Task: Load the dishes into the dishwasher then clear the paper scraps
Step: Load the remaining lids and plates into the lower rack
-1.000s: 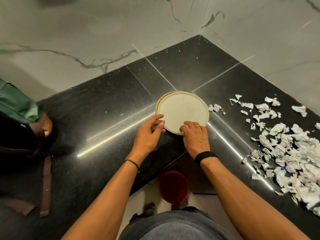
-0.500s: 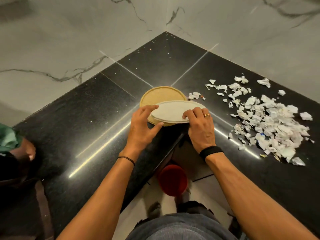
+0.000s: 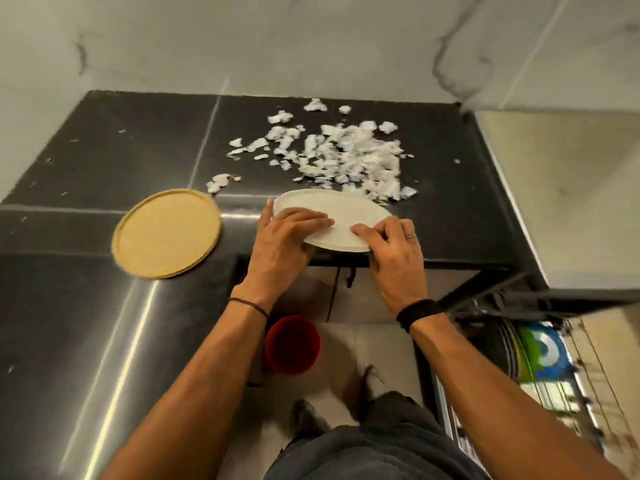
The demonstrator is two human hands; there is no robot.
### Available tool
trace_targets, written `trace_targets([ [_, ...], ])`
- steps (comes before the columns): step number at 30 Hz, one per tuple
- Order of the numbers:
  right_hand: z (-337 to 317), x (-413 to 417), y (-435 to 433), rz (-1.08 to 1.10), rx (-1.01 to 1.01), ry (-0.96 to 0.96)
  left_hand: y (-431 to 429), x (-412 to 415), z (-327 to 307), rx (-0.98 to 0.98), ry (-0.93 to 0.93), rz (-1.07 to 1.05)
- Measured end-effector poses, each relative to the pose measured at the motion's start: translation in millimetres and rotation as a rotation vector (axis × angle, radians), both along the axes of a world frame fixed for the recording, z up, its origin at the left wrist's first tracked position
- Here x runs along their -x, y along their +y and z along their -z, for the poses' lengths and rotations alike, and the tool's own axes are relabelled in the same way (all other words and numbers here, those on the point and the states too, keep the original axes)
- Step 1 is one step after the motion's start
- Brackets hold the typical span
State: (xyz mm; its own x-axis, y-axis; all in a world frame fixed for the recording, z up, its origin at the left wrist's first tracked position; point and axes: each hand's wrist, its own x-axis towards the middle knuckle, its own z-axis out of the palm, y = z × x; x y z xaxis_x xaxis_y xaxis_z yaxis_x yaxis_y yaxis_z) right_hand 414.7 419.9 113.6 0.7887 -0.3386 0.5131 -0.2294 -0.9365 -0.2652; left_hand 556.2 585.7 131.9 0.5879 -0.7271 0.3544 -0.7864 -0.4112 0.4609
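I hold a white plate (image 3: 341, 216) with both hands, lifted and tilted above the front edge of the black counter (image 3: 86, 161). My left hand (image 3: 282, 242) grips its left rim, fingers over the top. My right hand (image 3: 394, 252) grips its near right rim. A tan plate (image 3: 167, 233) lies flat on the counter to the left, apart from both hands. A heap of white paper scraps (image 3: 332, 152) lies on the counter behind the white plate. An open dishwasher rack (image 3: 540, 372) with dishes in it shows at the lower right.
A red bin (image 3: 291, 344) stands on the floor below my hands, in the gap under the counter. Marble wall (image 3: 311, 39) backs the counter. A pale surface (image 3: 568, 188) adjoins the counter on the right. My legs fill the bottom of the view.
The white plate has come off the tan plate and moved right, held in both hands. My view has swung right, bringing the dishwasher rack into sight.
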Motion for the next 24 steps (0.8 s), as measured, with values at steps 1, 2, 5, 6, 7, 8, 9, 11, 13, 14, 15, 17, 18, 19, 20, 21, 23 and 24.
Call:
trace_targets([
  [1,-1,15,-11,0.078,0.013,-0.014,-19,9,-1,-0.021,0.004,0.056],
  [2,-2,31,-20,0.146,0.021,-0.031,-38,18,-2,-0.041,-0.012,0.109],
  [5,-7,78,-47,0.301,0.012,-0.058,-89,46,-5,-0.034,-0.061,0.252],
  [6,-8,96,-57,0.351,0.005,-0.066,-108,57,-5,-0.023,-0.060,0.309],
  [7,-10,114,-66,0.392,-0.006,-0.074,-126,69,-4,-0.017,-0.056,0.366],
  [8,-11,129,-73,0.418,-0.017,-0.080,-141,81,-5,-0.013,-0.048,0.418],
  [9,-11,150,-81,0.452,-0.030,-0.084,-159,99,-4,-0.009,-0.044,0.479],
  [11,-9,188,-97,0.492,-0.063,-0.072,-192,134,-2,-0.004,-0.056,0.577],
  [13,-1,223,-110,0.512,-0.114,-0.055,-218,167,7,0.000,-0.080,0.659],
  [14,5,243,-116,0.524,-0.153,-0.057,-232,183,15,0.003,-0.080,0.704],
  [15,10,260,-122,0.534,-0.194,-0.057,-245,197,23,0.001,-0.068,0.748],
  [17,22,292,-131,0.559,-0.300,-0.038,-270,224,38,-0.043,-0.050,0.831],
  [18,27,305,-134,0.576,-0.350,-0.026,-279,235,42,-0.068,-0.052,0.864],
  [19,33,319,-136,0.607,-0.392,-0.015,-290,247,47,-0.103,-0.056,0.901],
  [20,38,331,-138,0.640,-0.412,0.001,-300,258,53,-0.133,-0.054,0.942],
  [21,43,343,-139,0.667,-0.410,0.022,-310,268,59,-0.156,-0.048,0.985],
  [23,56,359,-140,0.679,-0.400,0.059,-325,279,71,-0.163,-0.042,1.061],
  [24,67,366,-139,0.695,-0.425,0.075,-332,285,80,-0.165,-0.037,1.086],
])
